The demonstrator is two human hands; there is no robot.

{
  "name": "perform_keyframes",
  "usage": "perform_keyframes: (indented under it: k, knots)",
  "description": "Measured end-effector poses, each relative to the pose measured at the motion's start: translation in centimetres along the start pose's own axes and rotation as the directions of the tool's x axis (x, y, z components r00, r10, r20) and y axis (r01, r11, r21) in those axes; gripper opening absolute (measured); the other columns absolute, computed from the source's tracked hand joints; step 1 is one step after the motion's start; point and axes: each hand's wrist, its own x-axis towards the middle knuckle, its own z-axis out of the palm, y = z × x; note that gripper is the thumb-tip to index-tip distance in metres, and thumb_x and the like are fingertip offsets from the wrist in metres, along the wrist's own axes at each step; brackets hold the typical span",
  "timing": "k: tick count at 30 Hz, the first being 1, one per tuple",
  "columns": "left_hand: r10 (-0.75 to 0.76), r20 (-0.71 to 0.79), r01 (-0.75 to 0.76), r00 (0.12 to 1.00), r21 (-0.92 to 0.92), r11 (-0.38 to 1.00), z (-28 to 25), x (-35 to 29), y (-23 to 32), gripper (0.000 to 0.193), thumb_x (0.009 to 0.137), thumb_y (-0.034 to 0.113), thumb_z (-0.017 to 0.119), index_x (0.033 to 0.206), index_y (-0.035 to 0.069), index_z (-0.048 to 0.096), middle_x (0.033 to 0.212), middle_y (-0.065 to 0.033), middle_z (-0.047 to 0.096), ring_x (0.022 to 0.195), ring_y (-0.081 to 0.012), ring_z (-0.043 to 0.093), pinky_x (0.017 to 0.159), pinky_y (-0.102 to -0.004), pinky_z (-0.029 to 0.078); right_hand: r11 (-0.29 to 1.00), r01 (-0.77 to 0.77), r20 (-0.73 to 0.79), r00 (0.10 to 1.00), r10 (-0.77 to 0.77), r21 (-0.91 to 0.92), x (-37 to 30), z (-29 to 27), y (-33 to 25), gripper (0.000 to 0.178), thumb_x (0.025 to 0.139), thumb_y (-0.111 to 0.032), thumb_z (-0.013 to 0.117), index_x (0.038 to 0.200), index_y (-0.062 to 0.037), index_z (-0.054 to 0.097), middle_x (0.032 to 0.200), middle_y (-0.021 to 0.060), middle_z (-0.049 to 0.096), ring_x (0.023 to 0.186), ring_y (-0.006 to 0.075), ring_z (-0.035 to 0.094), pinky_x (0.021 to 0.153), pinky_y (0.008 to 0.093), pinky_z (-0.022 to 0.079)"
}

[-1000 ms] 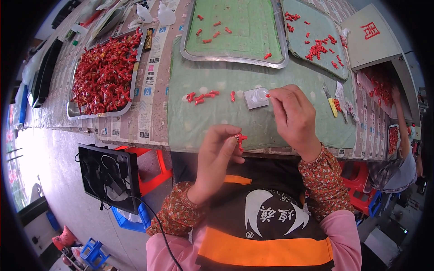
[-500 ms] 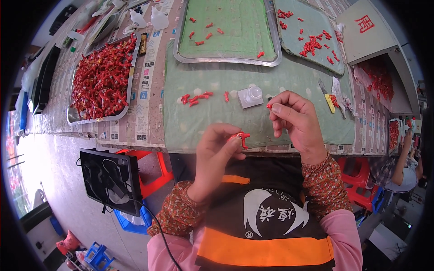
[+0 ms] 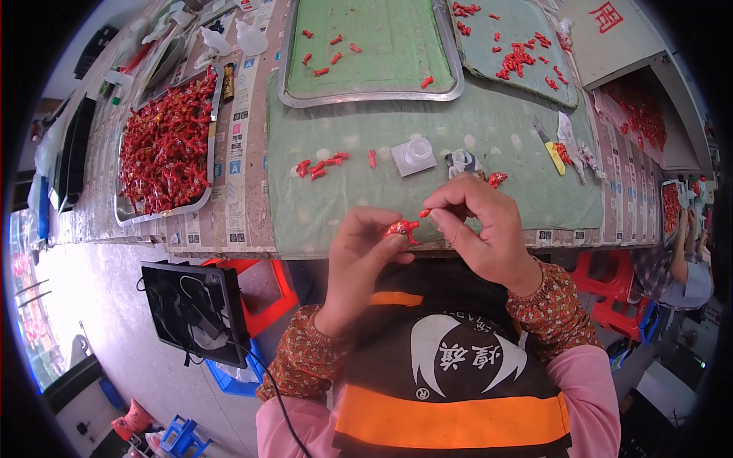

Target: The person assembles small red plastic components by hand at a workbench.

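Observation:
Between its thumb and fingers my left hand (image 3: pixel 363 256) grips a small red figurine (image 3: pixel 400 230), just over the table's front edge. My right hand (image 3: pixel 482 233) pinches a tiny red piece (image 3: pixel 426 213) close to the figurine's right side, with a narrow gap between them. Beyond the hands stands a small clear cup on a pale square base (image 3: pixel 414 156). To its left lie several loose red pieces (image 3: pixel 319 166) and a single one (image 3: pixel 372 158). A crumpled cloth (image 3: pixel 463 162) and another red figurine (image 3: pixel 497 179) sit just behind my right hand.
A tray heaped with red figurines (image 3: pixel 166 145) stands at the left. Two green-lined trays (image 3: pixel 374 98) (image 3: pixel 561 95) with scattered red pieces are at the back. A yellow-handled knife (image 3: pixel 551 153) lies at the right by crumpled tissue. White squeeze bottles (image 3: pixel 250 38) stand far left.
My right hand has moved left and nearer, bringing the tiny red piece beside the figurine. The cloth and red figurine behind it are now uncovered. The left hand stays nearly in place.

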Motion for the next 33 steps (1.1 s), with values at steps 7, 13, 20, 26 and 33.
perform_keyframes:
  k: [7, 13, 20, 26, 33]
  knots:
    - [0.035, 0.058, -0.036, 0.998, 0.014, 0.999, 0.10, 0.19, -0.02, 0.021, 0.095, -0.003, 0.058, 0.115, 0.002, 0.055, 0.111, -0.0057, 0.058, 0.100, -0.0123, 0.061, 0.081, -0.0283, 0.059, 0.912, 0.318, 0.014, 0.945, -0.325, -0.260, -0.25, 0.56, -0.08, 0.020, 0.084, 0.006, 0.065, 0.100, -0.0021, 0.059, 0.083, 0.0121, 0.058, 0.070, 0.0306, 0.060, 0.060, 0.0372, 0.048]
    - [0.044, 0.083, -0.042, 0.996, -0.033, 0.999, -0.02, 0.21, -0.08, 0.023, 0.094, -0.002, 0.060, 0.116, 0.002, 0.054, 0.111, -0.0067, 0.059, 0.095, -0.0126, 0.062, 0.078, -0.0285, 0.059, 0.889, 0.346, 0.023, 0.934, -0.356, -0.300, -0.68, 0.81, 0.03, 0.021, 0.083, 0.004, 0.067, 0.101, -0.0023, 0.059, 0.086, 0.0122, 0.058, 0.073, 0.0305, 0.061, 0.062, 0.0383, 0.049]
    - [-0.007, 0.114, 0.007, 0.993, 0.000, 1.000, -0.46, 0.12, -0.20, 0.023, 0.094, -0.001, 0.061, 0.116, 0.002, 0.054, 0.108, -0.0074, 0.060, 0.093, -0.0135, 0.062, 0.077, -0.0285, 0.057, 0.874, 0.376, 0.031, 0.922, -0.386, -0.308, -0.71, 0.75, 0.13, 0.022, 0.083, 0.008, 0.067, 0.102, 0.0004, 0.061, 0.086, 0.0128, 0.061, 0.070, 0.0279, 0.062, 0.059, 0.0353, 0.049]
    - [-0.003, 0.129, 0.003, 0.992, -0.001, 1.000, -0.28, 0.14, -0.01, 0.023, 0.094, -0.001, 0.061, 0.116, 0.002, 0.054, 0.108, -0.0074, 0.061, 0.096, -0.0143, 0.062, 0.077, -0.0285, 0.057, 0.875, 0.358, 0.057, 0.931, -0.360, -0.325, -0.98, 0.85, 0.03, 0.020, 0.083, 0.001, 0.067, 0.101, -0.0025, 0.058, 0.088, 0.0126, 0.058, 0.076, 0.0311, 0.061, 0.063, 0.0382, 0.050]
    - [-0.053, 0.124, 0.058, 0.991, -0.039, 0.998, -0.48, 0.10, 0.03, 0.021, 0.093, -0.001, 0.062, 0.113, 0.002, 0.056, 0.106, -0.0067, 0.061, 0.093, -0.0137, 0.062, 0.076, -0.0281, 0.057, 0.863, 0.377, 0.095, 0.925, -0.367, -0.338, -0.96, 0.52, -0.32, 0.023, 0.081, 0.005, 0.069, 0.102, -0.0011, 0.061, 0.089, 0.0128, 0.061, 0.073, 0.0295, 0.063, 0.060, 0.0369, 0.051]
